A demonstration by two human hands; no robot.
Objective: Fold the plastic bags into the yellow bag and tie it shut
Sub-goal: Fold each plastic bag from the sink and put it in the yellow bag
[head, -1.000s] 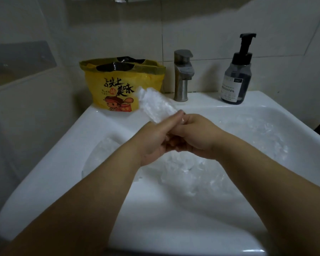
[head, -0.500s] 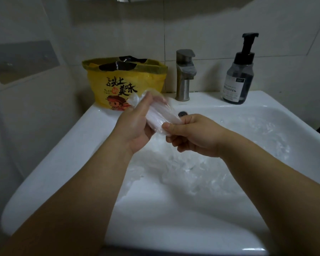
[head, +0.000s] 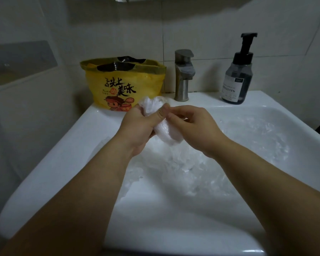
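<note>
At the centre of the frame our left hand [head: 137, 128] curls around a bunched clear bag [head: 162, 126], thumb pressed on top, while our right hand [head: 194, 124] pinches its side. The yellow bag [head: 124, 84] stands open, upper left, on the sink [head: 67, 154] rim.

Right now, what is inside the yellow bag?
At the open mouth of the yellow bag, crumpled black plastic shows. Whatever lies below is hidden by its opaque wall. The clear bag is outside, in front of it.
</note>
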